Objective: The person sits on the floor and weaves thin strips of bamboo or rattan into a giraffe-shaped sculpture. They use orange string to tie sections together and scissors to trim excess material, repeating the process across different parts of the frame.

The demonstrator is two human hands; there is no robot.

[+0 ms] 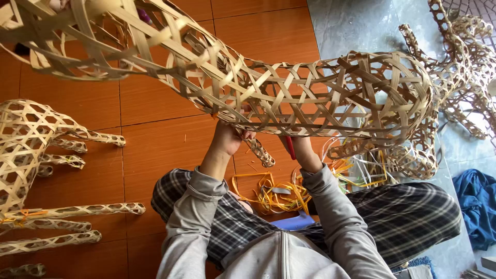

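On an orange tiled floor (155,155) meeting grey stone at 2 o'clock, the left hand (227,137) and right hand (302,150) both grip the underside of one large woven bamboo frame (289,98) at 12 o'clock, while one more woven figure (31,155) lies at 9 o'clock.

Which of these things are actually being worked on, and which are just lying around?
In hand:
- large woven bamboo frame, held from below by left hand and right hand
- red-handled tool at the right hand

Lying about:
- finished woven figures on the floor
- loose yellow strips
- blue cloth
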